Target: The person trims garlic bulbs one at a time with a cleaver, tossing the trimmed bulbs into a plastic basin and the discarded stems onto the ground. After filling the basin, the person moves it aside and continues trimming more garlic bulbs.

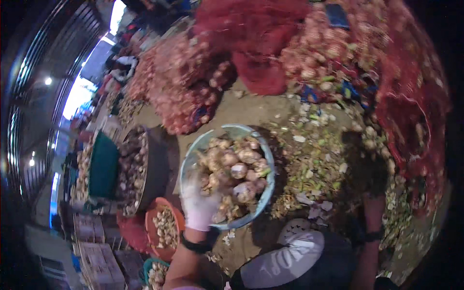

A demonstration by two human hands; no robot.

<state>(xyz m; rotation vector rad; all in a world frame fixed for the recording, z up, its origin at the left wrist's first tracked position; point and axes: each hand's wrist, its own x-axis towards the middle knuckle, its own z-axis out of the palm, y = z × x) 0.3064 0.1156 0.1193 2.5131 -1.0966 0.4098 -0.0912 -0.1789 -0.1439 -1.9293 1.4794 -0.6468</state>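
My left hand [199, 205], in a whitish glove with a dark band at the wrist, reaches over the near left rim of a light blue basin [268, 203]. Garlic bulbs [239, 170] with pale, purplish skins fill the basin. Motion smears the left fingers, so whether they grip a bulb does not show. To the right of the basin, my right hand [366, 166] appears as a dark, blurred shape above floor litter. Its fingers and anything in them cannot be made out.
Red mesh sacks of bulbs [179, 84] lie beyond the basin, with more mesh [411, 111] at right. Peelings and trimmings [314, 169] cover the floor. An orange basin [180, 220] and a large dark tub [157, 162] stand left. My leg [285, 258] is near.
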